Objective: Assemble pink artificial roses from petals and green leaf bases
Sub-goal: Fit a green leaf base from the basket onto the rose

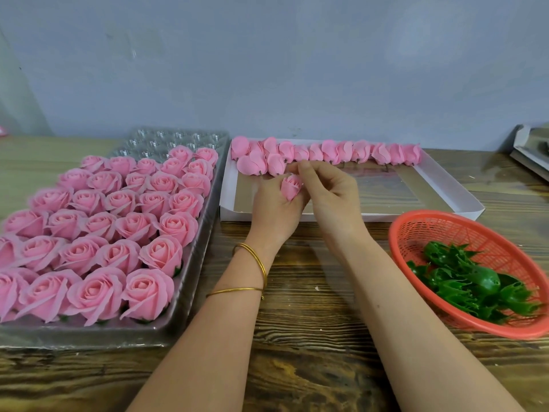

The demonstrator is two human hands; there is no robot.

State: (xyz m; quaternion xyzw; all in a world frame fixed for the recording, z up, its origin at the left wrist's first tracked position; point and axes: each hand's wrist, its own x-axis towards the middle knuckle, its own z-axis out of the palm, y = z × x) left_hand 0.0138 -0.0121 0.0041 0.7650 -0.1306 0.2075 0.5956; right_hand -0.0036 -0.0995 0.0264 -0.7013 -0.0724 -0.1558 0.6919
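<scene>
My left hand grips a small pink rose bud above the front edge of the white cardboard tray. My right hand pinches the bud's top petals with thumb and forefinger. Behind the hands, several pink petal buds lie in a row along the tray's far side. Several green leaf bases sit in a red plastic basket at the right. Finished pink roses fill a clear plastic tray at the left.
The wooden table runs under everything, with a grey wall close behind. A grey box corner juts in at the far right edge. Two gold bangles circle my left wrist.
</scene>
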